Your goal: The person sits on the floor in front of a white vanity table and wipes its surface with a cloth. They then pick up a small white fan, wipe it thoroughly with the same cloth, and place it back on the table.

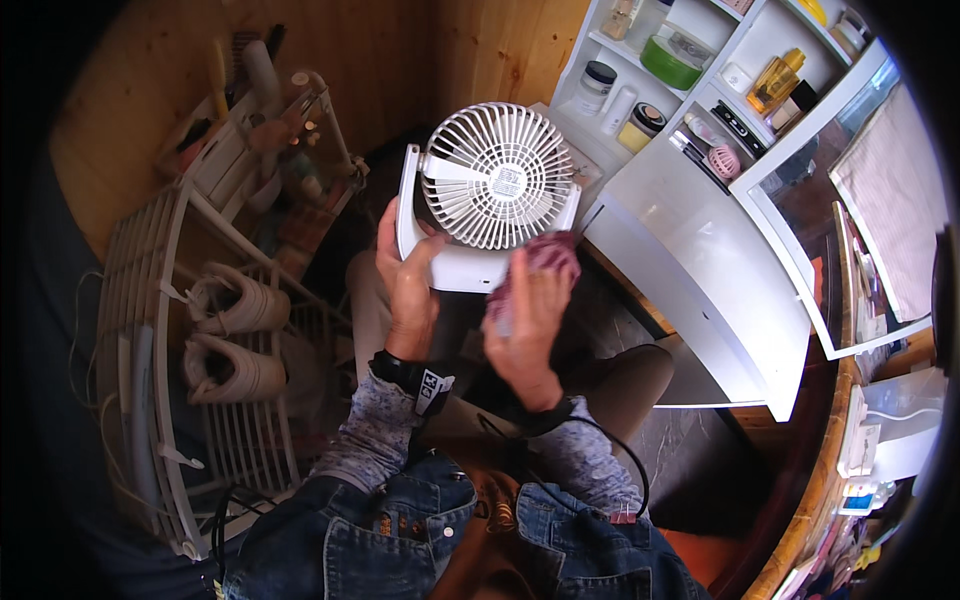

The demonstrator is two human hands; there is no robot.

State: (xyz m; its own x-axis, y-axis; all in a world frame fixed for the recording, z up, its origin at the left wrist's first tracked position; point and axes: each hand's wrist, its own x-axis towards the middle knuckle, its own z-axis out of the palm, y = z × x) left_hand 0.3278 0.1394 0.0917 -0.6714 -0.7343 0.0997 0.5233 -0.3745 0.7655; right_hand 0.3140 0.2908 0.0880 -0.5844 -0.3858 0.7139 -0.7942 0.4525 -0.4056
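Note:
A small white desk fan [457, 267] is held up before me, its round rear grille and a printed label facing me. My left hand [411, 289] grips the left lower corner of its U-shaped base, thumb on the near side. In my right hand [529, 330] is a crumpled dark-red patterned cloth [553, 259], slightly blurred. The cloth lies against the right lower part of the base and the grille's bottom edge. A small port shows on the base between the two hands.
At left stands a white wire rack [180, 247] with a pair of shoes [236, 300] and several toiletries. To the right is a white vanity [690, 262] with shelves of cosmetics and a mirror door [832, 225]. A wooden-edged table [817, 495] curves along the far right.

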